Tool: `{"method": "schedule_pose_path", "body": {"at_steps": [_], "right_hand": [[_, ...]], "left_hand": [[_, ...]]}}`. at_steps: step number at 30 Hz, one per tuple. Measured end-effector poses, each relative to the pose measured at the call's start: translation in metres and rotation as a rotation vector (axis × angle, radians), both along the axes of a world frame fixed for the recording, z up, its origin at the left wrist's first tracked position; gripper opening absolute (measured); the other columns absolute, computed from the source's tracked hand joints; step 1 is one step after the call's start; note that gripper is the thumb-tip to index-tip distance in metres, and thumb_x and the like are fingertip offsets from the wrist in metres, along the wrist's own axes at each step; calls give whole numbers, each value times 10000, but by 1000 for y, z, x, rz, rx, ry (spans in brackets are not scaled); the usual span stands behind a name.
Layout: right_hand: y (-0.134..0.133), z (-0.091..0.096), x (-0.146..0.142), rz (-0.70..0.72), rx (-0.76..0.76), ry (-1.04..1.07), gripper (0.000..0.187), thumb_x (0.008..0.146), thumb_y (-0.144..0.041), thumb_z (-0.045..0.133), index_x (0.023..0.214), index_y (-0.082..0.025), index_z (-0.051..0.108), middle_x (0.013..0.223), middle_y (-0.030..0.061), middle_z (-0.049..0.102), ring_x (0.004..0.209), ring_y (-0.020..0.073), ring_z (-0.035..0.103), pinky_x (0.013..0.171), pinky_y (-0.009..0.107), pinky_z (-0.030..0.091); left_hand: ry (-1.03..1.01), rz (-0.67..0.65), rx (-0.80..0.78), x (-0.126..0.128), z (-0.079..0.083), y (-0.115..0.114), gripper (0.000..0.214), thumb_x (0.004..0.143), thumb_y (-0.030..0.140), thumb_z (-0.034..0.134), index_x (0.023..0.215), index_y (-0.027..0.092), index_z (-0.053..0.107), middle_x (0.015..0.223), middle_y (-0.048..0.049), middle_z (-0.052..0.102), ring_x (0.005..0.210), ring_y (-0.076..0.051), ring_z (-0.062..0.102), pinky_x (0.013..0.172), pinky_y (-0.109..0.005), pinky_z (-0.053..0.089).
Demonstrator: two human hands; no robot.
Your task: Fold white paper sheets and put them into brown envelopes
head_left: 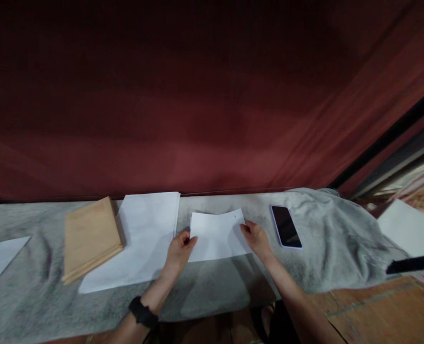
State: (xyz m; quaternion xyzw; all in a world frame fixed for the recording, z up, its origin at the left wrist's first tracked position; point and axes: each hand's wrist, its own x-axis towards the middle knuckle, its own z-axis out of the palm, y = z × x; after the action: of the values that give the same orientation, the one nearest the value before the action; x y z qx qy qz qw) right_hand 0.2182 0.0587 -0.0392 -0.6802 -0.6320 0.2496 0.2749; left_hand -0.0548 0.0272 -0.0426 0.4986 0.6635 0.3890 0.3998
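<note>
A white sheet of paper [217, 236] is held between my two hands above the grey cloth. My left hand [179, 247] pinches its left edge, thumb on top. At the right edge, my right hand [256, 237] grips the same paper with curled fingers. The sheet bows slightly and has a small dark mark near its upper right corner; whether it is one layer or several I cannot tell. Just left of my left hand lies a stack of larger white paper [145, 229]. To the right of my right hand rests a phone [286, 227] with a dark screen.
Several brown envelopes or folders [90, 234] are piled partly over the large white paper. Another white sheet [0, 258] lies at the far left. Grey cloth [212, 291] covers the surface, which ends against a dark red fabric wall [212, 119]. Tiled floor [384, 310] shows at lower right.
</note>
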Motion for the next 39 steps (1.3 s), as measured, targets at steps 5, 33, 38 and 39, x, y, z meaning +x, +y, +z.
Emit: {"method": "schedule_pose_path", "body": {"at_steps": [5, 33, 38, 39], "right_hand": [[-1, 0, -1, -4, 8, -203, 169, 898, -268, 513, 791, -230, 638, 744, 52, 691, 715, 200, 643, 661, 304, 408], [-20, -45, -51, 237, 429, -568, 505, 1041, -293, 353, 1504, -101, 410, 1561, 160, 396, 1452, 265, 368, 1185, 459, 299], [-14, -50, -30, 129, 394, -607, 582, 1049, -381, 321, 1515, -35, 367, 1548, 207, 396, 1433, 312, 392, 1169, 478, 312], [-14, -51, -26, 122, 387, -610, 591, 1050, -392, 312, 1518, -35, 362, 1546, 209, 398, 1430, 316, 396, 1170, 483, 309]], "left_hand": [[140, 0, 20, 2, -2, 4, 164, 700, 297, 641, 611, 227, 522, 559, 48, 531, 565, -153, 528, 571, -264, 383], [1081, -295, 281, 54, -25, -12, 634, 1021, 479, 273, 1507, 90, 394, 1588, -170, 353, 1500, -270, 270, 1225, -465, 239], [1109, -248, 289, 41, -26, -13, 710, 1013, 532, 262, 1514, 40, 363, 1588, -191, 332, 1495, -283, 277, 1222, -457, 259], [1106, -246, 296, 39, -27, -13, 714, 1010, 537, 267, 1514, 40, 362, 1590, -193, 327, 1493, -286, 282, 1219, -462, 265]]}}
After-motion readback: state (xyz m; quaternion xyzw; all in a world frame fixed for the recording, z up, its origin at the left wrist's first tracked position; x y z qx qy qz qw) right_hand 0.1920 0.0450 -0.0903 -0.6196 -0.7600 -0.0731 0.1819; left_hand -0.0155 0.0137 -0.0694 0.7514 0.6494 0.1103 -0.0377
